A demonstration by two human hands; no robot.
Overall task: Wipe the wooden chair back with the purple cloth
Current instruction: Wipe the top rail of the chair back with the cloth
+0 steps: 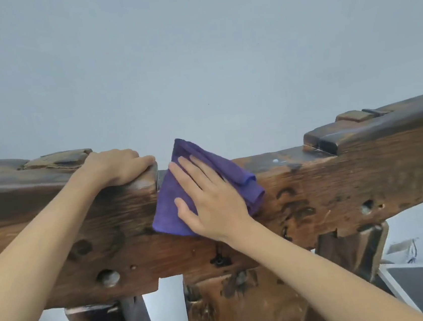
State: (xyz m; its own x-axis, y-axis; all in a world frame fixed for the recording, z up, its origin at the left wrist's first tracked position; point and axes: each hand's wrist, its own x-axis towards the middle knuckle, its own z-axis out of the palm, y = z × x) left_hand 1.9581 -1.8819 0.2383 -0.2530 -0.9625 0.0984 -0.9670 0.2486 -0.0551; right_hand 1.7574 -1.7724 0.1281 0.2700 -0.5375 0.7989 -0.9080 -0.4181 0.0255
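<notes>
**Flat palm on purple cloth at the crest of a weathered chair back**

A pale grey wall [192,43] fills the upper half of my view. Below it runs the wooden chair back [327,194], a thick, dark-stained top rail pitted with holes and black marks, its raised ends stepping down to a lower middle section. Uprights [237,307] drop from the rail's underside.

Both my bare forearms reach up and forward from the lower corners. My left hand [116,167] is hooked over the top edge of the rail's raised left part, fingers curled together over the far side, thumb tucked at the front corner beside the step.

The purple cloth [168,205], folded, is draped over the rail just right of that step, its upper flap rising above the edge and its lower corner hanging down the front face. My right hand [209,200] lies flat on it, palm pressing it against the wood, fingers straight and slightly spread, thumb held out to the left.
</notes>
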